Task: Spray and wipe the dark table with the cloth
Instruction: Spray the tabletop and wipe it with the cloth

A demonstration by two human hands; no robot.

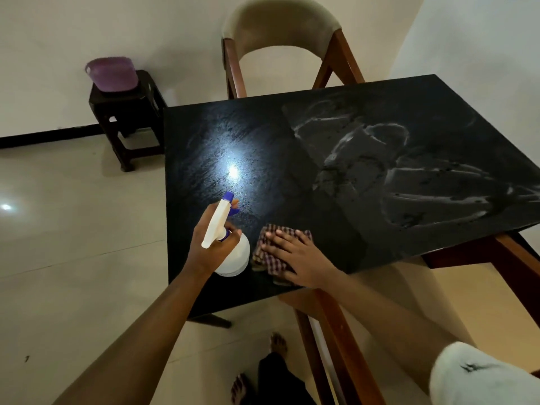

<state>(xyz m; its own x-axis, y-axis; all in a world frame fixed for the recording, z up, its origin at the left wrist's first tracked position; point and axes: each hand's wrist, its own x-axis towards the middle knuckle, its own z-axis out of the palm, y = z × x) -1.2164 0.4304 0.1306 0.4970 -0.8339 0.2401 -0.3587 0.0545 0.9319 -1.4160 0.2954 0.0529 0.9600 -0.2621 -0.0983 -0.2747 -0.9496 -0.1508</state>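
Note:
The dark table (336, 159) fills the middle and right of the view, with pale wet smears on its right half and a bright light reflection on its left half. My left hand (210, 244) grips a white spray bottle (233, 255) with a blue nozzle, held over the table's near left part, nozzle pointing toward the reflection. My right hand (292, 258) lies flat with straight fingers on a folded checked cloth (271, 258), which rests on the table beside the bottle near the front edge.
A wooden chair with a beige back (280, 33) stands behind the table. A dark stool (128, 118) carrying a purple tub (112, 73) sits at the back left by the wall. Tiled floor (73, 244) spreads to the left; my bare feet (257, 372) are below.

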